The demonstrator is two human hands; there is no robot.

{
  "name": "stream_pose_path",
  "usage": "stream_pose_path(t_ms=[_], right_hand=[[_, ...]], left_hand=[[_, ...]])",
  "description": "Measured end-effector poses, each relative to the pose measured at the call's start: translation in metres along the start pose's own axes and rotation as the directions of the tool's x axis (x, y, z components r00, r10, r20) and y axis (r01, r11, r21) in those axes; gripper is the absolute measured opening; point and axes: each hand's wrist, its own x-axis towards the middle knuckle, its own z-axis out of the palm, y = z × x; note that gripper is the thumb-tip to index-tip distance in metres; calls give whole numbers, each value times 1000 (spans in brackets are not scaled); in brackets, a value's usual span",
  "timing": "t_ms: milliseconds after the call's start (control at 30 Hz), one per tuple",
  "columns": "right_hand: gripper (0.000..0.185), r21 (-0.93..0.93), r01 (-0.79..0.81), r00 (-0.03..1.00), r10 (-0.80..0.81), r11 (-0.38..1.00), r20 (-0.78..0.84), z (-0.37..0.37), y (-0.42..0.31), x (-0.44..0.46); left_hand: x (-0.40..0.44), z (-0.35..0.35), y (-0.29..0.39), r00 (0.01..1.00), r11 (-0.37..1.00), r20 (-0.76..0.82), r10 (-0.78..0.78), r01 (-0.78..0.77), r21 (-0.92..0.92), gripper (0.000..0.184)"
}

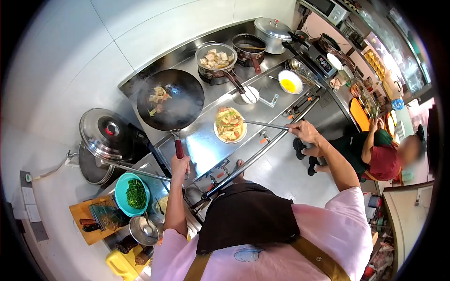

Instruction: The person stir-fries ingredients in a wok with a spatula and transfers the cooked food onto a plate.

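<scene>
Steam rises from a black wok (171, 100) at the left of the stove, with some food at its left side. My left hand (180, 167) is closed around the wok's red handle (178, 146). Closed on the end of a long metal utensil (267, 124) is my right hand (303, 131). The utensil's far end reaches the food on a white plate (230, 140), which stands on the steel counter right of the wok. Noodle-like strips with green and red pieces fill the plate (228, 122).
Behind the plate are a pan of pale chunks (217, 59), a dark pot (248, 47) and a pressure cooker (273, 29). A bowl with yellow liquid (290, 83) stands right. Greens in a teal bowl (123, 192) are lower left. Another person (382, 157) works at the right counter.
</scene>
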Motion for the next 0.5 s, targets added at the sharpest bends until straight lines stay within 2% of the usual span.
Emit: stream_pose_path(t_ms=[167,367,500], right_hand=[[32,-179,31,999,-29,983,18,13,19,21],[31,-352,36,994,1,935,107,-2,-17,53],[27,-498,145,988,-98,855,118,-18,-50,74]], left_hand=[[1,5,0,1000,1000,9,-8,9,-28,16],[4,6,-2,1000,999,20,-17,18,-39,16],[1,10,0,1000,999,16,-3,3,-42,16]])
